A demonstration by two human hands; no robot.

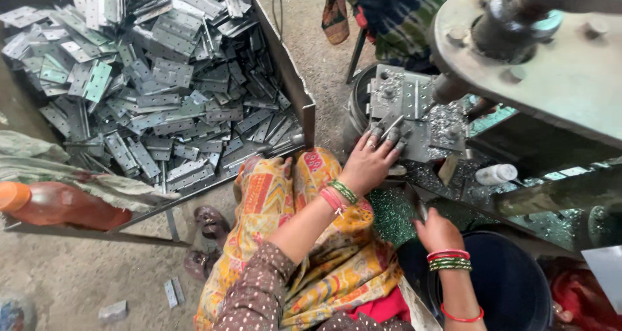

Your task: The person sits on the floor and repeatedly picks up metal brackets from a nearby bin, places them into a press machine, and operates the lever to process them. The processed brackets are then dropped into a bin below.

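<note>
A rough concrete floor [78,273] runs under everything, with a big open metal tray [295,88] at the upper left heaped with flat grey hinges [162,91]. A few loose hinges [173,292] lie on the floor near a pair of sandals [206,237]. An orange bottle [55,205] lies on its side at the left edge, beside some pale cloth [39,162].

At the right stands a press [557,72], its heavy round plate overhanging a dark surface [518,195] strewn with shiny metal chips. A small white bottle [495,173] lies on that surface.

The person sits with knees up under a yellow patterned cloth [304,234]. The left hand [369,162], bangles at the wrist, reaches forward with fingers spread and rests on a hinge plate [402,111] lying just under the press, next to a dark round bin [356,107]; a thin metal pin [392,127] sticks up between two fingers, pinched there as far as can be told. The plate lies flat, its holes showing, dusted with chips.

The right hand [437,230], also bangled, sits lower, near the surface's edge above a dark blue bucket [512,285]. Its fingers curl around a slim dark tool or lever [418,205]; the view is too poor to say which.

Another person in patterned dark clothing [395,20] stands beyond the press.
</note>
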